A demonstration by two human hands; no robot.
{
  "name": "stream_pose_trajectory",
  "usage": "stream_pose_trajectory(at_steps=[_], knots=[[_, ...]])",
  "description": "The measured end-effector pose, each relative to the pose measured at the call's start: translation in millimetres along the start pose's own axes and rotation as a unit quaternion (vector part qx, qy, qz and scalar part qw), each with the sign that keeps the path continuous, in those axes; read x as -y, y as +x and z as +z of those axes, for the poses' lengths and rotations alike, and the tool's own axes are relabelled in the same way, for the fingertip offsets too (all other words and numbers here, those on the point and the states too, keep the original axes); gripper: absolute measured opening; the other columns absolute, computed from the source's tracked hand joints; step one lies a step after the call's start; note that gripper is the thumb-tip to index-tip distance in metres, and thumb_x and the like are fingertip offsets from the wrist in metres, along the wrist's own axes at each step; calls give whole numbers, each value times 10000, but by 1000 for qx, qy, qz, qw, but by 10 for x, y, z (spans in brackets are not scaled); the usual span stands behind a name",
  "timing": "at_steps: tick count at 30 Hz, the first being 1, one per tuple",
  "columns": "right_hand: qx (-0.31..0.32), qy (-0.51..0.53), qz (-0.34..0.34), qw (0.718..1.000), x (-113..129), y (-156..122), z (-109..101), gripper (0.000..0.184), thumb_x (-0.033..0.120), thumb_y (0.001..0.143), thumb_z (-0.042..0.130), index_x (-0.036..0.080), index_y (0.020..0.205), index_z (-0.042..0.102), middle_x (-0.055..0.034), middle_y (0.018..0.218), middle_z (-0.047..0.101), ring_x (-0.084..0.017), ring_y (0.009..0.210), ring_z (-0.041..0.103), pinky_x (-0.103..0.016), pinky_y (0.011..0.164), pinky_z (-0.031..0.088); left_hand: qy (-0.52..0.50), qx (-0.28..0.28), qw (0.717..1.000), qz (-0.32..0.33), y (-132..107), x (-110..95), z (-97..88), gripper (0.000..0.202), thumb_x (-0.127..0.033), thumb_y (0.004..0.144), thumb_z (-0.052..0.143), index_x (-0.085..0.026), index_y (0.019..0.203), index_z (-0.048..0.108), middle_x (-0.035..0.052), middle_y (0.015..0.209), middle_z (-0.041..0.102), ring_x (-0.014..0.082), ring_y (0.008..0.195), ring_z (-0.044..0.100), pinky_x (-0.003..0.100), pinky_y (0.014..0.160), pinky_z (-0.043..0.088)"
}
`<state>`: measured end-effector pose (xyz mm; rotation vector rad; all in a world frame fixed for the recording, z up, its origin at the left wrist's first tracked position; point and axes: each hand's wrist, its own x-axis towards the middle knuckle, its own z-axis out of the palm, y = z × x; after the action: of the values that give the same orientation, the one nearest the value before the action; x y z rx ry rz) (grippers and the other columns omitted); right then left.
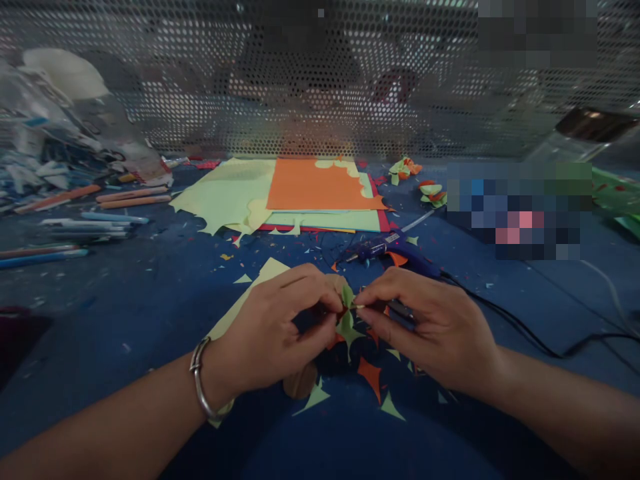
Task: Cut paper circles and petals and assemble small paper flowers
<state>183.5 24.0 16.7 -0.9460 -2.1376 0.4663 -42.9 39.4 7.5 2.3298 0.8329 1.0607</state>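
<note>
My left hand (290, 327), with a metal bangle on its wrist, pinches a small green and dark red folded paper piece (347, 323), perhaps a paper flower. From the right, the thumb and forefinger of my right hand (433, 320) close on a thin pale tip (358, 307) that meets the paper; what it belongs to is hidden. Under my left forearm and hand lies a pale yellow-green paper strip (233, 313). A round wooden piece (300, 381) shows below my left hand. Orange paper scraps (370, 377) and green scraps (393, 405) lie around.
A blue glue gun (377, 247) lies just beyond my hands, its black cord running right. Orange sheets (310, 183) and pale green sheets (215, 190) are stacked behind. Finished-looking paper flowers (433, 193) sit back right. Pens (95, 227) and a bottle (120, 137) stand left, before a perforated metal panel (200, 87).
</note>
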Motion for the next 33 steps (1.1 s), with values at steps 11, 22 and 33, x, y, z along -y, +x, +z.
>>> stream_pose_trajectory(at_steps=[11,22,33], knots=[[8,5,-8,1000,-3,2,18,112,97,916,672,172,983,721,2,839,726,-95,746,683,-199,712,530,0,17,1000,-23,6,-3,1,133,-20,817,647,-149,842,665,4,833,674,77,758,624,168,704,486],[-23,-24,44,998,-3,0,4,182,106,903,694,207,1055,698,17,909,769,-86,759,718,-160,726,565,37,-65,997,-38,4,-6,-6,127,-47,864,641,-165,848,687,4,833,701,84,772,648,185,703,522],[-34,-22,72,997,45,11,31,47,178,909,707,196,952,706,24,814,752,-82,700,692,-159,669,548,57,-100,993,-3,-22,-23,29,143,-32,850,663,-171,865,693,28,870,723,105,810,678,217,720,550]])
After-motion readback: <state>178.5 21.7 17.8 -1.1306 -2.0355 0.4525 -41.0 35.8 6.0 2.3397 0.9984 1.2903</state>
